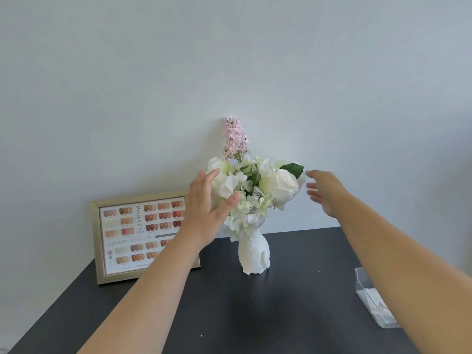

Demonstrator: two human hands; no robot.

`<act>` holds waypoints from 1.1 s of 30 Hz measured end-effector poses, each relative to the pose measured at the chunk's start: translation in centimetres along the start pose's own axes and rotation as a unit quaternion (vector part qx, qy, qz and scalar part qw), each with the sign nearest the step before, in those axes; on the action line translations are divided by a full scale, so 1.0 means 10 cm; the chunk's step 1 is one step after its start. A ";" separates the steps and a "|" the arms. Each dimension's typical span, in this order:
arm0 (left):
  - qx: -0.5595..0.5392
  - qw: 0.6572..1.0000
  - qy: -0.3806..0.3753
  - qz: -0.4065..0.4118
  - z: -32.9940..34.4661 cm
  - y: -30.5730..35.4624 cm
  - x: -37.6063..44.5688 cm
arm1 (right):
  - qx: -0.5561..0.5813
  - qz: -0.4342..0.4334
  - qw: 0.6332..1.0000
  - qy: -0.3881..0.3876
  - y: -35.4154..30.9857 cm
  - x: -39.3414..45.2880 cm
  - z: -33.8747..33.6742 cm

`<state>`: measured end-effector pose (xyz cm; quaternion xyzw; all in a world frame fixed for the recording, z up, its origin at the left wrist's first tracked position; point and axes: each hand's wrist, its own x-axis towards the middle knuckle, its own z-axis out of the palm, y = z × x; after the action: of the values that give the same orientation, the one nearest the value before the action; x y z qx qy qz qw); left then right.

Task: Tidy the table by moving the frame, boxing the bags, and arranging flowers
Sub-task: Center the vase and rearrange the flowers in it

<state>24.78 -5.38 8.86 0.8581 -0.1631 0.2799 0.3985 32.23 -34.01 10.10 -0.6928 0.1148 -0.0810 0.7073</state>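
Left hand point(201, 208) open — touching flowers point(255, 185).

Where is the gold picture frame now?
In the head view, the gold frame stands at the table's back left, leaning against the wall, left of the white vase.

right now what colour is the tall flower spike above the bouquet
Pale pink flower spike, clearest in the head view.

the vase point(253, 254) stands on the table point(293, 302) near the wall point(229, 60), the flowers point(252, 190) in it. the frame point(120, 241) leans on the wall to its left. a box point(370, 295) sits at the table's right edge, nearer than the vase.
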 end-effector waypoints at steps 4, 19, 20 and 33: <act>-0.030 0.999 -0.029 -0.033 0.09 0.06 0.03 | 0.041 0.080 0.987 -0.136 0.05 0.04 0.13; -0.002 0.999 -0.017 -0.032 0.11 0.06 0.18 | 0.106 -0.133 0.984 -0.062 -0.17 0.20 0.31; 0.011 0.999 -0.017 -0.029 0.13 0.07 0.17 | 0.090 -0.152 0.983 -0.050 -0.22 0.18 0.30; 0.054 0.998 -0.014 -0.025 0.29 0.26 0.06 | 0.040 -0.287 0.951 -0.111 -0.71 -0.25 -0.02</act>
<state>24.99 -9.34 9.26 0.8858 -0.1319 0.2669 0.3559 30.13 -33.73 17.26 -0.6724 -0.1712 -0.2073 0.6896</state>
